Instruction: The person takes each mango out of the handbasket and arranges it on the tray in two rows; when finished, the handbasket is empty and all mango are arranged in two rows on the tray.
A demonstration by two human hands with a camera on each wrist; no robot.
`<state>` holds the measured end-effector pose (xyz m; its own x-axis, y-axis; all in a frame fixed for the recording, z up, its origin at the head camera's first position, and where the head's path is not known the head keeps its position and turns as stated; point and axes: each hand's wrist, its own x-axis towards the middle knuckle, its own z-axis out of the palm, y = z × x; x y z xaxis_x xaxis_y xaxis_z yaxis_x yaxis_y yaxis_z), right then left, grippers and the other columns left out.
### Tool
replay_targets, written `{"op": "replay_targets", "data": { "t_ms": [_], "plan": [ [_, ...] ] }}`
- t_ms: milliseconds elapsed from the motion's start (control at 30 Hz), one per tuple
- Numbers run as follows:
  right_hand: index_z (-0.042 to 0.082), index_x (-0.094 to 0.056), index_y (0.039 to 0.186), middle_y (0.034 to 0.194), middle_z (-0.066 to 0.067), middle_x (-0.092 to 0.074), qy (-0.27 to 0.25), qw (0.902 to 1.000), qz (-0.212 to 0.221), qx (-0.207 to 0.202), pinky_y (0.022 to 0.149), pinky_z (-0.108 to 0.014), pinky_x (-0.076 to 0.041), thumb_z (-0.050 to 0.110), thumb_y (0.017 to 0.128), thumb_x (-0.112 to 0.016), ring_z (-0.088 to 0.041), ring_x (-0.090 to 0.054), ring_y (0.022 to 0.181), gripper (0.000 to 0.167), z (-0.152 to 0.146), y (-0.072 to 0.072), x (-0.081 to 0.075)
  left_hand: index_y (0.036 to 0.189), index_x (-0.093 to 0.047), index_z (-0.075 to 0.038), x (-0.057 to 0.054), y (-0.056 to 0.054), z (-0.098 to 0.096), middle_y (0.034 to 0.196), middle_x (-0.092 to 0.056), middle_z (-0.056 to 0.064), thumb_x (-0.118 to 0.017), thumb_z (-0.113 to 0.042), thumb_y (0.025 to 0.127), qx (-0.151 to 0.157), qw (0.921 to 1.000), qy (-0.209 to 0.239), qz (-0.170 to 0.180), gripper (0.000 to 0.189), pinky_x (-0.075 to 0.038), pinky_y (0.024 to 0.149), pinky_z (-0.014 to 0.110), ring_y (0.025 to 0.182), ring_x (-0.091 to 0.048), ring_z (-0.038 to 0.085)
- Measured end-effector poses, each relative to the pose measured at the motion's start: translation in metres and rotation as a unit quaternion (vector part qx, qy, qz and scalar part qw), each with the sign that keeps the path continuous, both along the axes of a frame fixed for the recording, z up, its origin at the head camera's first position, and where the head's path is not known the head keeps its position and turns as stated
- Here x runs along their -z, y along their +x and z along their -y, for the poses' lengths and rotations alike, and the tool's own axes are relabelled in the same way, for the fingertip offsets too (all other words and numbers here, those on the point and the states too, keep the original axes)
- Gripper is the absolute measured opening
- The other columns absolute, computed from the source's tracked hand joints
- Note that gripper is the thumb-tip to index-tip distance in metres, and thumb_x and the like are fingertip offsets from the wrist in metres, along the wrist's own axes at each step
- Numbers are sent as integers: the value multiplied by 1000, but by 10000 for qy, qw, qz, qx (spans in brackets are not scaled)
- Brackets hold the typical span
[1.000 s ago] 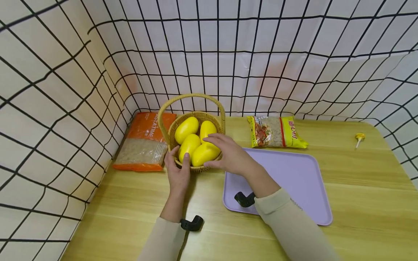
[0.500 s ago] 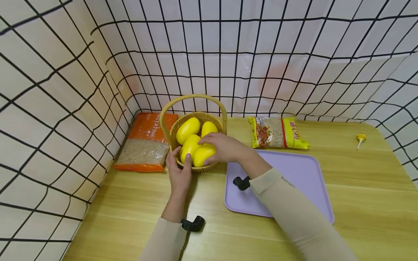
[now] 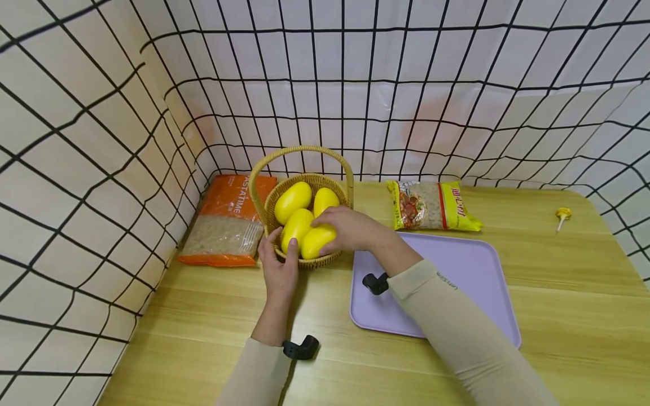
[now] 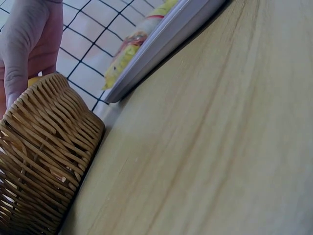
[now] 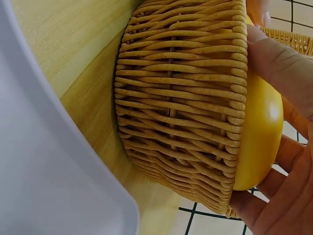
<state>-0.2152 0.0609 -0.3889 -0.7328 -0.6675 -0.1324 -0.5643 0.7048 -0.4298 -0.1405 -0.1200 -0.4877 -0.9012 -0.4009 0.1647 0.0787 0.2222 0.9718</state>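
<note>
A round wicker basket [image 3: 320, 262] with a tall arched handle holds several yellow mangoes [image 3: 293, 203] in the head view. My left hand [image 3: 280, 276] grips the near left rim of the basket, thumb over the edge. My right hand [image 3: 350, 230] reaches in from the right and holds the front right mango [image 3: 316, 242], which still sits in the basket. In the right wrist view, thumb and fingers curl round that mango [image 5: 264, 137] just above the woven rim. The left wrist view shows the side of the basket [image 4: 46, 152] close up.
A lilac tray [image 3: 467, 282] lies right of the basket, partly under my right forearm. An orange pasta bag [image 3: 223, 225] lies left of the basket. Behind the tray is a yellow food packet [image 3: 431, 206]; a lollipop [image 3: 562, 214] lies far right. Black wire mesh [image 3: 381, 101] encloses the table.
My right hand has moved left and closed round the front right mango. My left hand has stayed at the basket's rim, and the basket stands in the same place.
</note>
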Motion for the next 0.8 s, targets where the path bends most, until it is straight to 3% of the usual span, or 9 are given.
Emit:
{"op": "replay_targets", "data": {
  "t_ms": [433,800],
  "plan": [
    [15,-60,143,146,-7,-59,-206,9996,-108,154,119,-46,-38,42,84,-84,-27,-51,137,69,-2,2,-3,140,-54,-15,-1,0,0,160,-31,15,-65,-27,100,-24,10000,9,66,43,-21,125,56,152,-28,33],
    [17,-55,147,153,-6,-53,-880,9918,-251,890,118,-52,-38,54,77,-85,-31,-44,142,85,-32,26,-40,139,-55,-15,-2,0,0,161,-30,15,-65,-28,100,-25,10000,-12,70,42,-21,125,57,153,-26,34]
  ]
}}
